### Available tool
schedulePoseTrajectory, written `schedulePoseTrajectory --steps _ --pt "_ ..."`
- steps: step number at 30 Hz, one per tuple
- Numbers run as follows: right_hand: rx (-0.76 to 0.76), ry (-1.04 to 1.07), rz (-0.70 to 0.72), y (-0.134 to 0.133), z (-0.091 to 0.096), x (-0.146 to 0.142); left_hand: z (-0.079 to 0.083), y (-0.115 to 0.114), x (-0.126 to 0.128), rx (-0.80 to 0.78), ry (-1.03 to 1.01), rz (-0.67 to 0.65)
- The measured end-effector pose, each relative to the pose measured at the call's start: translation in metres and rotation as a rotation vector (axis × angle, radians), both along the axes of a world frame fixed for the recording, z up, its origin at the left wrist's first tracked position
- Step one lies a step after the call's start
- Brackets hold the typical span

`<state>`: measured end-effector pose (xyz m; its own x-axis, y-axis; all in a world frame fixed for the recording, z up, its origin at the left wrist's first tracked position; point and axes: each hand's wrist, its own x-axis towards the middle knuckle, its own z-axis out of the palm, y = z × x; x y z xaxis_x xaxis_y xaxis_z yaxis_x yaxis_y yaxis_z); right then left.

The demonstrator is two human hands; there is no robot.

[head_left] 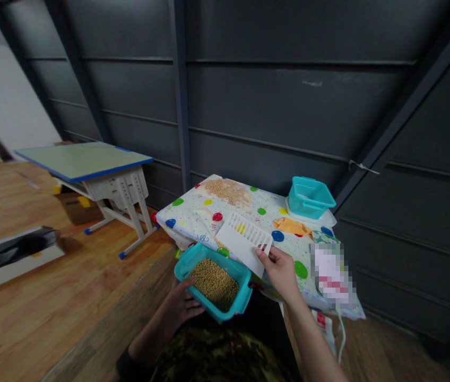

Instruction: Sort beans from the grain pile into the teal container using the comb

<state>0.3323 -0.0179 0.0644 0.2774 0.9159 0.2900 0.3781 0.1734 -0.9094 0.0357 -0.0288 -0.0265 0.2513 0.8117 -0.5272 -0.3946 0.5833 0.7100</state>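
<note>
My left hand (183, 303) grips the near left side of a teal plastic container (244, 301), its thumb over the rim. Round yellowish beans, like soybeans (214, 281), fill much of it. The container is held at the table's front edge, above my lap. In my right hand (278, 268), closed between thumb and fingers, is a white slotted plastic plate (238, 245). This plate slants over the tabletop just behind the container, slots toward the back. A spread of tan grains (228, 192) lies at the far left of the table.
A patterned cloth covers the table (262, 212). At its back right stands another teal container (312, 199); an orange cloth (292, 226) lies before it. A blurred-out packet (331, 276) is at the right edge. A green-topped desk (89, 159) stands left; a dark wall rises behind.
</note>
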Motion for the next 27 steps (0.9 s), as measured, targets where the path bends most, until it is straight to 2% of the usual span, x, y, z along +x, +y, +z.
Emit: schedulePoseTrajectory --steps 6,12,18,23,27 --pt "-0.022 0.016 0.003 -0.003 -0.001 -0.002 0.000 0.000 -0.002 0.060 -0.024 -0.026" --pt "-0.021 0.016 0.001 -0.004 0.002 0.004 0.003 -0.004 -0.002 0.054 -0.005 0.001" --pt "0.068 -0.021 -0.101 0.020 0.008 0.013 0.006 0.001 -0.001 -0.009 0.002 -0.009" --pt "0.115 -0.159 -0.083 0.043 0.010 0.013 0.012 0.003 0.000 -0.021 0.038 0.012" --pt "0.122 -0.216 -0.039 0.051 0.009 0.008 0.015 0.003 0.003 -0.062 0.065 0.036"
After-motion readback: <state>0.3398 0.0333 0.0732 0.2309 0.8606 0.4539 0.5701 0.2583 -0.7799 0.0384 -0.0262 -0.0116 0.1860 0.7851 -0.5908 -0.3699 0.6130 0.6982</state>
